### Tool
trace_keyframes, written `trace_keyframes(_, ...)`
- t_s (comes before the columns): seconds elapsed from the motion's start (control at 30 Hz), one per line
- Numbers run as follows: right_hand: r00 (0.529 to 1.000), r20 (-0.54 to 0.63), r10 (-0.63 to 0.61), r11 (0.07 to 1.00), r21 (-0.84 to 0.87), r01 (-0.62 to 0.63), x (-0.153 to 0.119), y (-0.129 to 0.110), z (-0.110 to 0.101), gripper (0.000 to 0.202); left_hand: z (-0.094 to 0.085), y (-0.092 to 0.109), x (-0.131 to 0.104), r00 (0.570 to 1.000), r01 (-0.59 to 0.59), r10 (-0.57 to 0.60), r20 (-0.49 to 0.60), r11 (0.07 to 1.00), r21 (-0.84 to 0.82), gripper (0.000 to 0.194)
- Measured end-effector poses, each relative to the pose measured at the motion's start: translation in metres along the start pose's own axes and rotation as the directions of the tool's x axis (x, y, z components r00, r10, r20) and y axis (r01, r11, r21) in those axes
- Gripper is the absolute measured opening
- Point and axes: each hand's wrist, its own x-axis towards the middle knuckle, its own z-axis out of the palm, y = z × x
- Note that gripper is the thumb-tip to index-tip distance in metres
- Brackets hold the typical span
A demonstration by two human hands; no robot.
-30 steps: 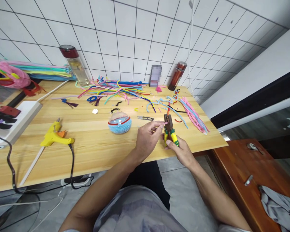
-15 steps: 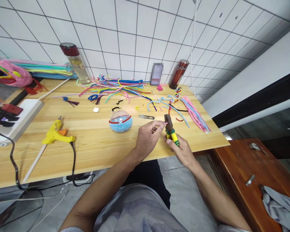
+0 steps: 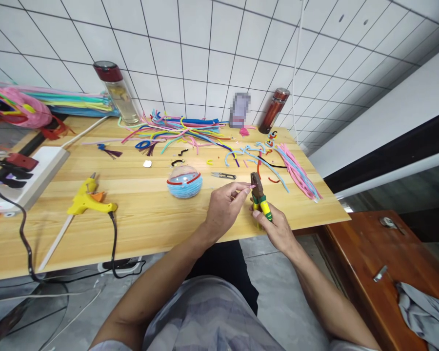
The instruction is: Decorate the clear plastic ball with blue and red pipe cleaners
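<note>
My right hand (image 3: 276, 223) is closed around the yellow and green handles of a pair of pliers (image 3: 256, 187), jaws pointing away from me. Between the thumb and forefinger of my left hand (image 3: 225, 204) is a short pink pipe cleaner piece (image 3: 252, 186); its far end meets the jaws. Whether the jaws grip it I cannot tell. Left of my hands sits a clear ball (image 3: 184, 182) with light blue pipe cleaner wound round its lower part and a red strip above. Thread snips (image 3: 223, 175) lie just beyond my left hand.
A yellow glue gun (image 3: 89, 197) and a white power strip (image 3: 40, 180) occupy the left, with cables hanging over the front edge. Mixed pipe cleaners (image 3: 183, 129) lie at the back, a pink and blue bundle (image 3: 300, 173) at the right. A glass bottle (image 3: 119, 95) and red flask (image 3: 274, 111) stand near the wall.
The view has shifted slightly, so the table things appear a little further right. Both hands keep the same hold, with the pink piece still at the pliers' jaws.
</note>
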Motion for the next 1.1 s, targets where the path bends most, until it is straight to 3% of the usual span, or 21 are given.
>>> trace_keyframes(0.53,0.996,0.061,0.070,0.997,0.031,-0.072,-0.001,-0.002,-0.001,0.033,-0.002,-0.003,-0.001,0.998,0.065,-0.065,0.009,0.998,-0.012,0.020)
trace_keyframes(0.7,0.987,0.105,0.125,0.991,0.028,-0.128,-0.001,0.012,-0.012,0.041,-0.007,-0.005,-0.002,0.992,0.089,-0.093,-0.080,0.995,-0.055,0.022)
trace_keyframes(0.8,0.992,0.036,0.122,0.986,-0.115,-0.118,0.006,0.028,-0.032,0.046,-0.015,-0.008,-0.004,0.986,0.111,-0.118,-0.116,0.992,-0.061,0.024)
trace_keyframes(0.87,0.994,-0.030,0.101,0.945,-0.310,-0.106,0.014,0.039,-0.045,0.049,-0.020,-0.013,-0.006,0.984,0.140,-0.147,-0.105,0.988,-0.068,0.026)
trace_keyframes(1.0,0.991,-0.078,0.106,0.712,-0.690,-0.130,0.033,0.061,-0.060,0.055,-0.026,-0.023,-0.014,0.973,0.204,-0.211,-0.093,0.975,-0.084,0.029)
trace_keyframes(1.1,0.995,-0.017,0.102,0.586,-0.807,-0.074,0.041,0.080,-0.067,0.056,-0.030,-0.024,-0.023,0.963,0.253,-0.259,-0.075,0.964,-0.087,0.030)
